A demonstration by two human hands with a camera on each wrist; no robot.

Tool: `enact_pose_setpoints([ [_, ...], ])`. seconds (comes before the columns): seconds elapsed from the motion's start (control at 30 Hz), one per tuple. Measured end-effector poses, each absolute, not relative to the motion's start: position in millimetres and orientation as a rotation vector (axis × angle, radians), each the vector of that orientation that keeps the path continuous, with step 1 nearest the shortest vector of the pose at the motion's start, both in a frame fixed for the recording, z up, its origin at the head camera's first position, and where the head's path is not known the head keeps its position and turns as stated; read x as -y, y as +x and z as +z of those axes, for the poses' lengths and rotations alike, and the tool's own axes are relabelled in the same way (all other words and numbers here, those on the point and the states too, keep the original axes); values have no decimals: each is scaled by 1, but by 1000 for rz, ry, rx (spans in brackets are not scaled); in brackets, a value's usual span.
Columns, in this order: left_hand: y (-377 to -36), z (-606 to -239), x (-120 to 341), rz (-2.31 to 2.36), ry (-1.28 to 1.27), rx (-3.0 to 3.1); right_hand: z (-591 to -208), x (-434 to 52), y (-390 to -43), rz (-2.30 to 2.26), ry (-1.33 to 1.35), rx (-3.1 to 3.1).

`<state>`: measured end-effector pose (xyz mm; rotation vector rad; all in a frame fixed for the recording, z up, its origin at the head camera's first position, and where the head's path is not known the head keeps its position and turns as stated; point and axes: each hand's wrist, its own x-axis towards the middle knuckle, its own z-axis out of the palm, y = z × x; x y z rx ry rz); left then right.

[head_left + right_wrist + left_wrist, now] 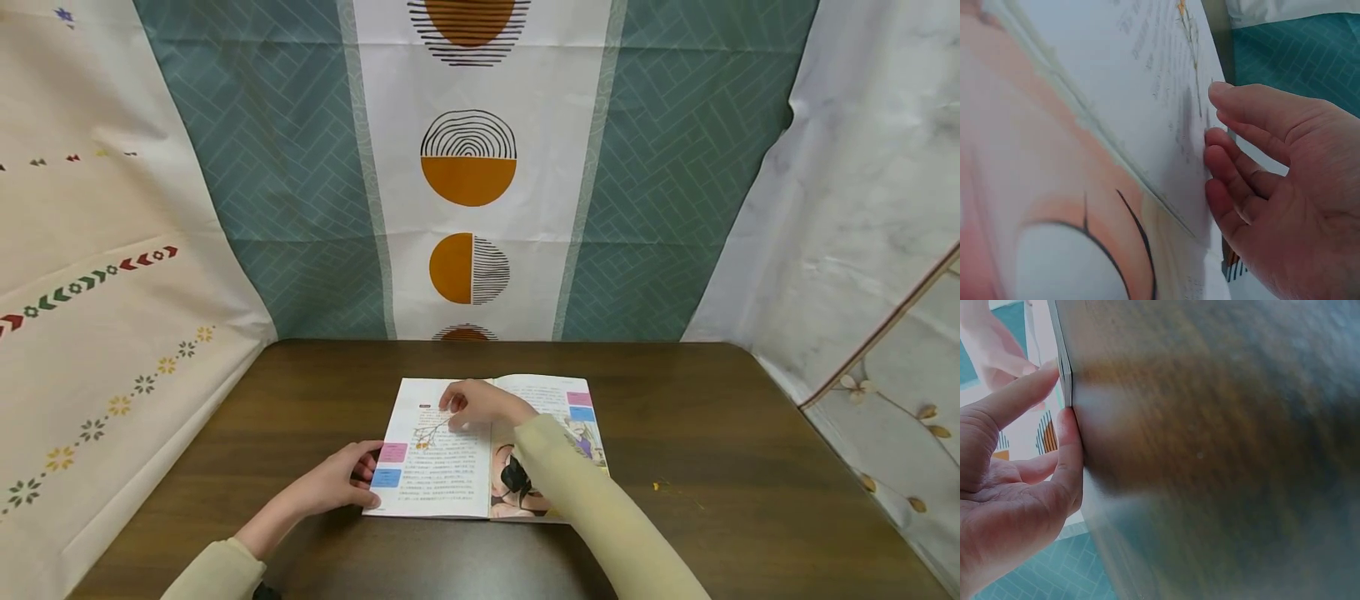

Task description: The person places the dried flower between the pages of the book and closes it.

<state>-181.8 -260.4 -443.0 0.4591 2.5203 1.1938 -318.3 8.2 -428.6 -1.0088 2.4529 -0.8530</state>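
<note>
An open book (450, 487) lies on the brown table, with printed text and a large coloured picture on its right page. On its left page is a thin flower sprig (423, 445) with small orange blossoms, its stem running toward my right hand (480, 406). In the right wrist view, the loosely bent fingertips (1219, 159) hover close over the page near the stem's end, pinching nothing. My left hand (341, 479) rests at the book's left edge. Its thumb touches the lower corner and its other fingers lie along the side, as the left wrist view shows.
Small yellow bits (656, 486) lie on the table (690, 417) to the right of the book. A patterned cloth (472, 192) hangs behind the table's far edge, with pale cloths (112, 292) at the sides.
</note>
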Motion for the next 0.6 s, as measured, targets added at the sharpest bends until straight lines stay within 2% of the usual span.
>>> enact_pose_setpoints([
  [0.33, -183, -442, 258, 1176, 461, -2526, -412, -26, -296, -875, -1010, -2554],
  [0.6, -182, -439, 257, 1191, 424, -2513, -397, -51, -265, -1025, -1030, -2655],
])
